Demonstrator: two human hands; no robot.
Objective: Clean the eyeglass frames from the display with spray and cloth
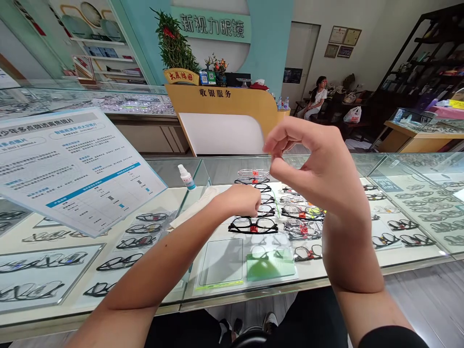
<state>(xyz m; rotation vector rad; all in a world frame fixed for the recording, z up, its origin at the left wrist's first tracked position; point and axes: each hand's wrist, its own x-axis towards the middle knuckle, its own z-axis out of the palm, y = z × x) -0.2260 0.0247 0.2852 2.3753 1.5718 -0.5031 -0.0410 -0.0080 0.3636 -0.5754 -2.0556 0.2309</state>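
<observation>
My left hand is closed just above the display counter, knuckles toward me; its fingertips and anything in them are hidden. Right below it is a pair of black-framed eyeglasses with a red tag on the bridge; I cannot tell whether the hand touches it. Raised higher over the counter, my right hand is bent at the wrist, its fingers curled toward the thumb. No object shows between them. More eyeglasses with red tags lie in rows under and behind the right hand.
A printed sheet covers the counter's left part. Beside it are a small spray bottle and a pale cloth. A green card lies near the front edge. Behind stands a yellow-and-white cashier desk; a seated person is farther back.
</observation>
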